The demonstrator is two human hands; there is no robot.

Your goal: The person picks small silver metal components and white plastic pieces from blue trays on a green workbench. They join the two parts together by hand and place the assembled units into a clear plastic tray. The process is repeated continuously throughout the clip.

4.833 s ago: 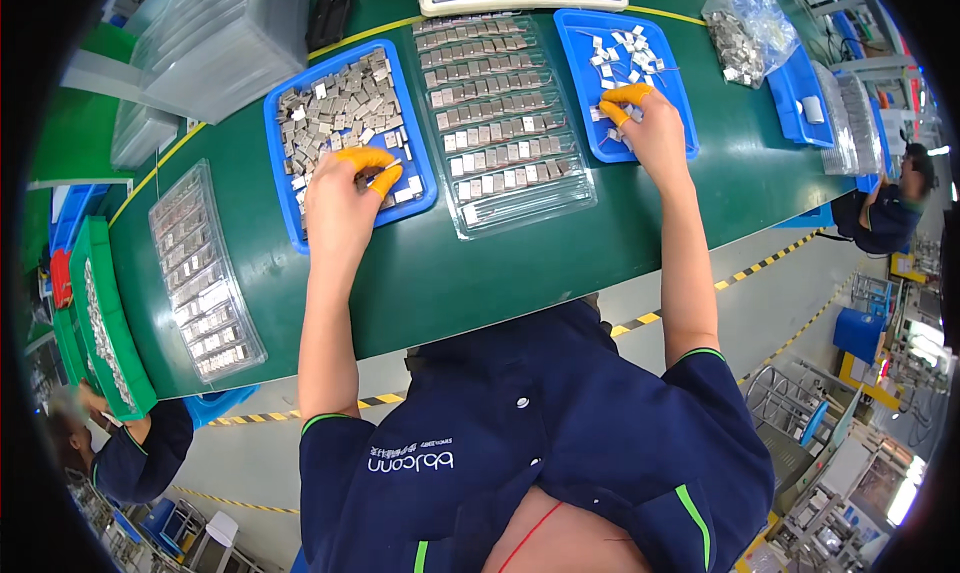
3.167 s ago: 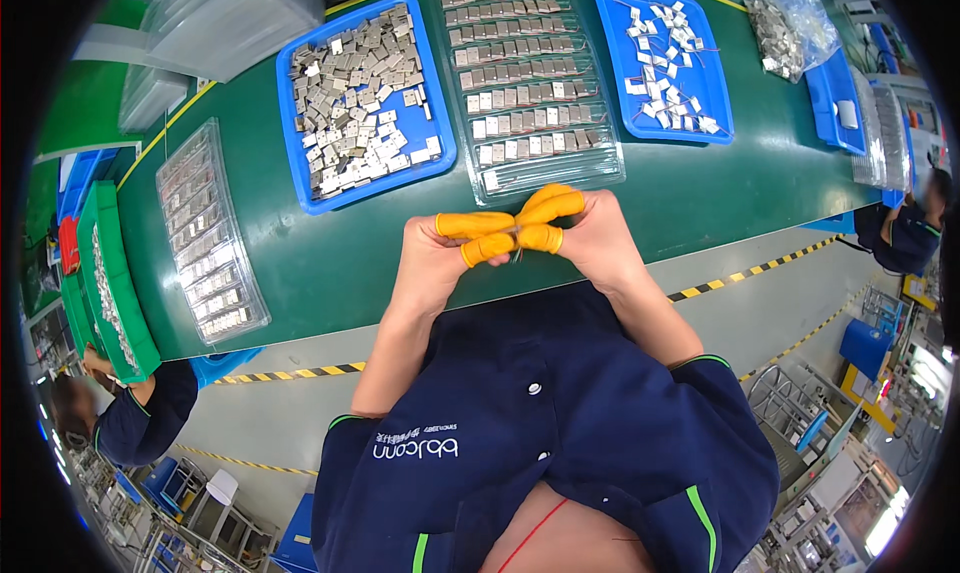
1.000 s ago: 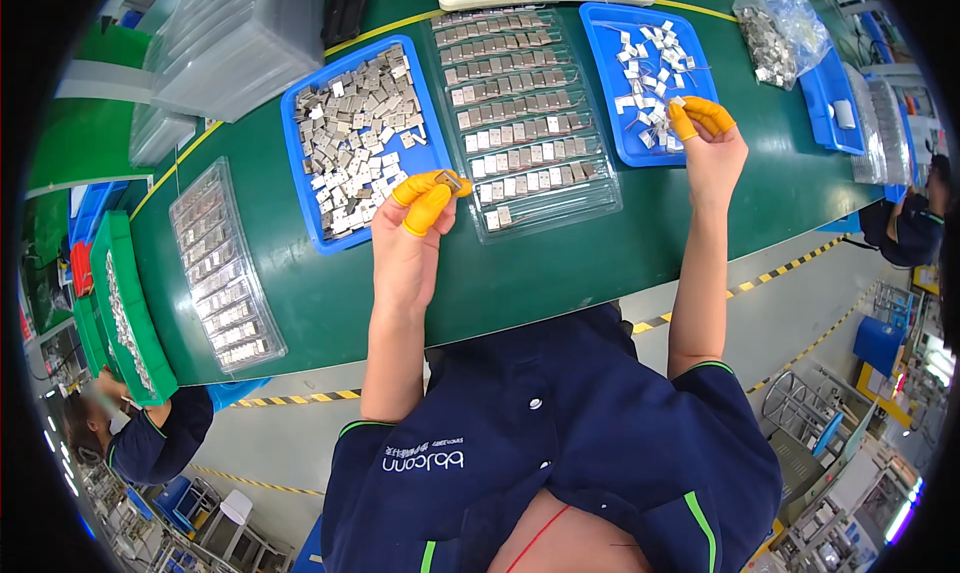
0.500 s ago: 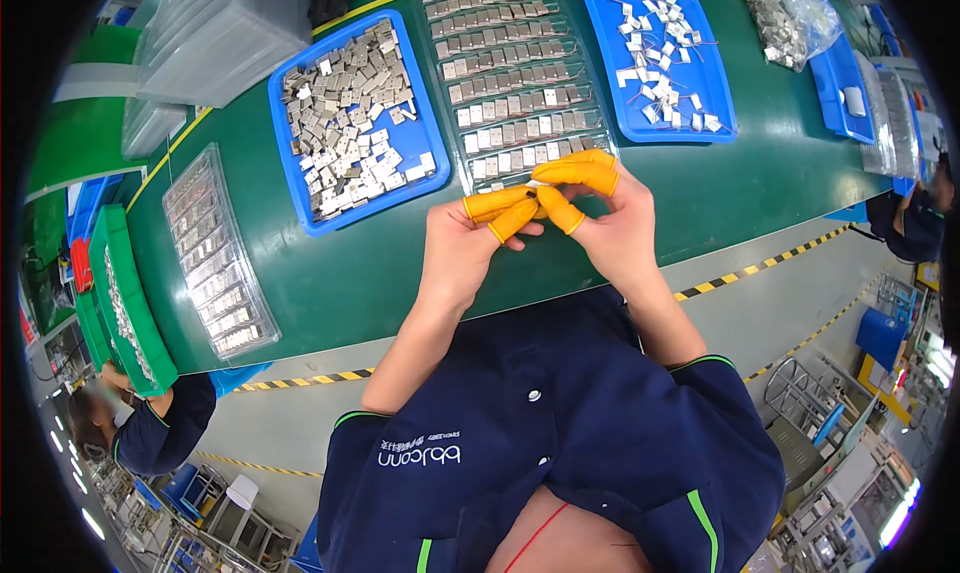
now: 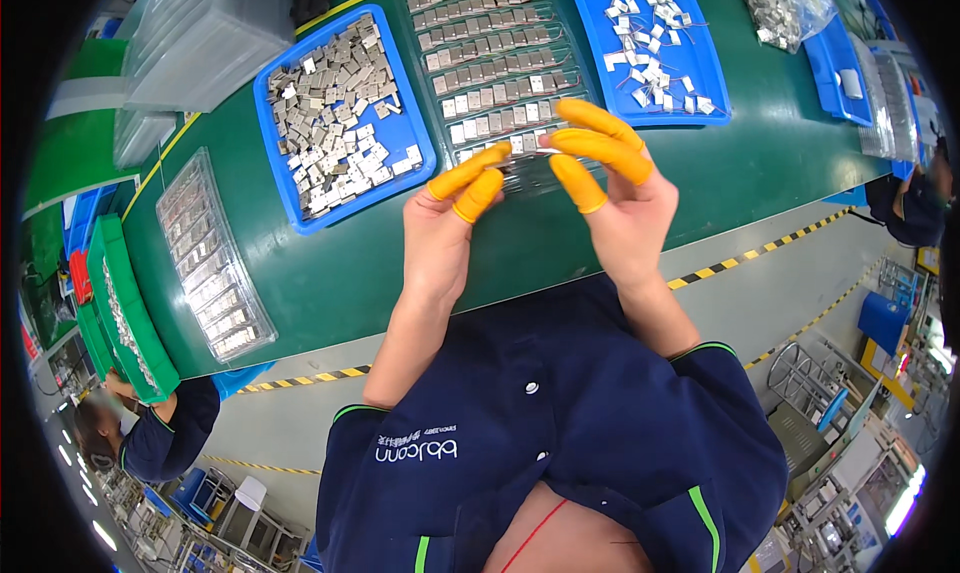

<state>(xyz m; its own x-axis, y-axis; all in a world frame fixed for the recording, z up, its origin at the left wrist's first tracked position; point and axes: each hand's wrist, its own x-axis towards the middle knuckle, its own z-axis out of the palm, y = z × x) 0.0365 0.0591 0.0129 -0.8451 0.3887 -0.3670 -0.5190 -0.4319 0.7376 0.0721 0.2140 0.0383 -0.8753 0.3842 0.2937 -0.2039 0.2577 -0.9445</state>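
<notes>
Yellow finger cots cover the thumb and some fingers of both my hands. My left hand (image 5: 436, 235) is by the near left corner of a clear tray (image 5: 520, 178), its thumb and forefinger apart and nothing visible between them. My right hand (image 5: 632, 208) is over the tray's near right side, fingers spread. Rows of small silver-and-white connector pieces (image 5: 490, 124) with thin wires fill the tray's slots. A small pale spot shows by my right fingertips, and I cannot make out whether it is a piece or a fingertip. My hands hide part of the nearest row.
Left of the tray, a blue bin (image 5: 428, 163) holds loose metal pieces; right of it, another blue bin (image 5: 610, 113) holds white wired pieces. A second filled clear tray (image 5: 262, 323) lies farther left. Stacked clear trays (image 5: 215, 48) and a plastic bag (image 5: 805, 3) stand farther back.
My hands were together, fingertips pinching a small piece. They have since drawn apart and opened, the left moving left and the right moving up over the tray. The view has shifted slightly.
</notes>
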